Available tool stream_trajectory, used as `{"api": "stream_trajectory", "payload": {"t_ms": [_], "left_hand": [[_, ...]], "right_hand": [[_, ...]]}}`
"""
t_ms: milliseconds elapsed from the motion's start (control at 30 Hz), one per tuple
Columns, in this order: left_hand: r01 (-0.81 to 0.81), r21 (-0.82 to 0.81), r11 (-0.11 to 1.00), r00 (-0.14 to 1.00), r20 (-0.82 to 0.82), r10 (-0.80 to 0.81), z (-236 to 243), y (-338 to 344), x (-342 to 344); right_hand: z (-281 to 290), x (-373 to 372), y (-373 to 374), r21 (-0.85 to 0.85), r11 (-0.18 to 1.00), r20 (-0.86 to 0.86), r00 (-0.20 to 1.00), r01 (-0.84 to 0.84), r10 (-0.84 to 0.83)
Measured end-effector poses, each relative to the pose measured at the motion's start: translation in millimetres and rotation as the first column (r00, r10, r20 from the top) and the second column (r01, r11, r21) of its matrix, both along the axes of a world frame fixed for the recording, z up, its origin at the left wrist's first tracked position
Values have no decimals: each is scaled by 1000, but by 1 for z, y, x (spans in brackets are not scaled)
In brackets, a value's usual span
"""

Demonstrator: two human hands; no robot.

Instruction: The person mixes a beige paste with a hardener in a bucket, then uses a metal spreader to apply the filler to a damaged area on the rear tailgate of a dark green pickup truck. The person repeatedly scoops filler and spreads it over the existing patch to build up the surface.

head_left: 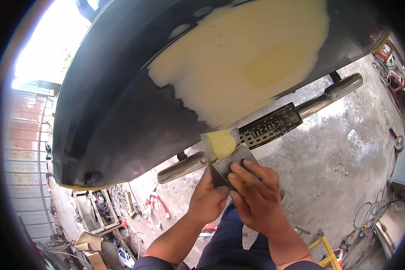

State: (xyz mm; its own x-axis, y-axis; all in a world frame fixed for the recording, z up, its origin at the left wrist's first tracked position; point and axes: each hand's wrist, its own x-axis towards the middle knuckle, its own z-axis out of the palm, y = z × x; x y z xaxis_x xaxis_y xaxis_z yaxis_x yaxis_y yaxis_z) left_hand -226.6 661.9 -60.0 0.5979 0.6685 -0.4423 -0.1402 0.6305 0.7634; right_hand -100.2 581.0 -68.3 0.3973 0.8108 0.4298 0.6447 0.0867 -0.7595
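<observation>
In front of me is a dark vehicle body panel [135, 135] with a wide patch of pale yellow filler [238, 58] spread over it. Close below the patch, my right hand [258, 193] presses its fingers on a flat grey plate [236, 164], which looks like a filler spreader. My left hand [207, 198] is closed at the left edge of the dark plates, its thumb near the right hand. Beyond the grey plate sticks out a pale, thin board [205, 144] bearing a lump of yellow filler [221, 143]. Which hand bears that board is partly hidden.
A metal side step bar [180, 168] with a perforated tread [272, 126] runs under the panel. Tools [157, 207] and a wooden frame [94, 209] lie at lower left on the concrete floor [319, 180]. A yellow stand [324, 252] and cables [369, 216] are at lower right.
</observation>
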Motion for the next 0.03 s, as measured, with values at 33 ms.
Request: {"api": "stream_trajectory", "payload": {"t_ms": [33], "left_hand": [[29,6,1000,999,27,-30,-2,-3,-1]], "right_hand": [[-3,-2,-2,-12,1000,-13,1000,-23,23]]}}
